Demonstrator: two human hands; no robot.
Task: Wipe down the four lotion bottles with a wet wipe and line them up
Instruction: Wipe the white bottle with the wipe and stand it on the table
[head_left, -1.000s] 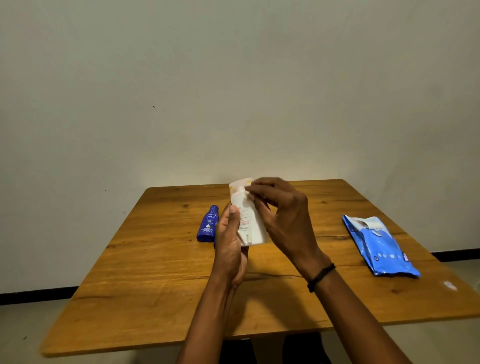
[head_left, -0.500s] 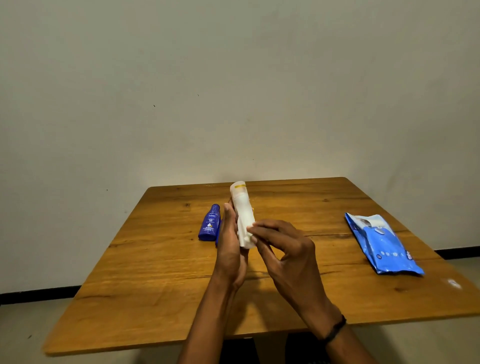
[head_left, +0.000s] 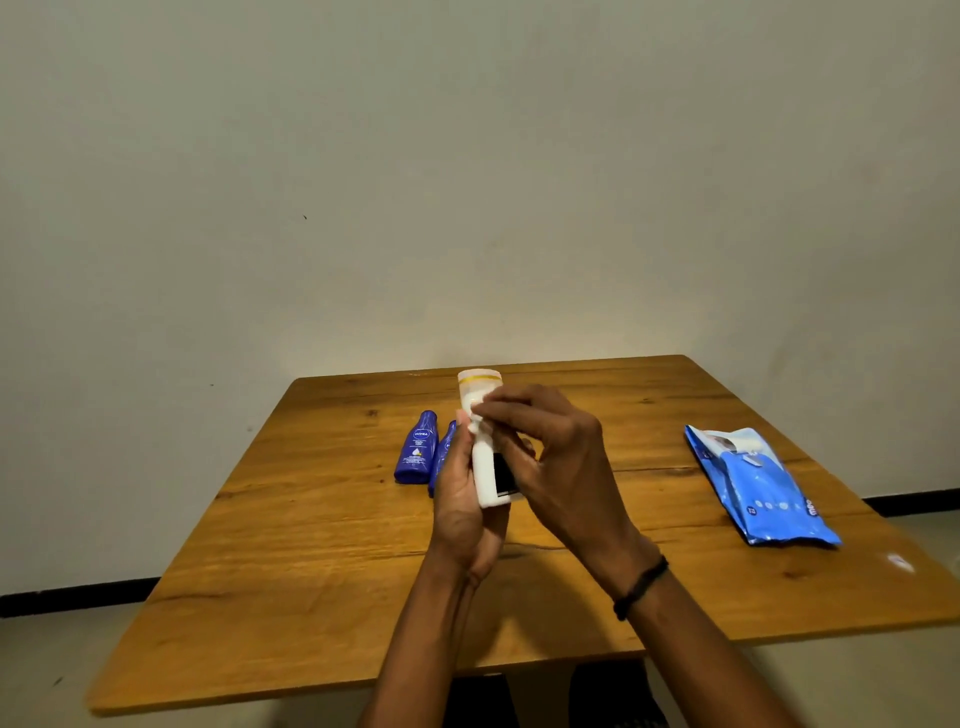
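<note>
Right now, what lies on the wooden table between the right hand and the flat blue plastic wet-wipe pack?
Nothing: the head view shows bare wooden table between right hand and blue wet-wipe pack.

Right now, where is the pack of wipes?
In the head view, the wipes pack lies flat on the table's right side, near its right edge, well clear of the right hand and the white bottle.

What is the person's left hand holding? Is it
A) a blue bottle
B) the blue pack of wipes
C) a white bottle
C: the left hand has its grip round the white bottle, while the right hand pinches a wet wipe against its top. The blue bottles and the wipes pack lie on the table.
</note>
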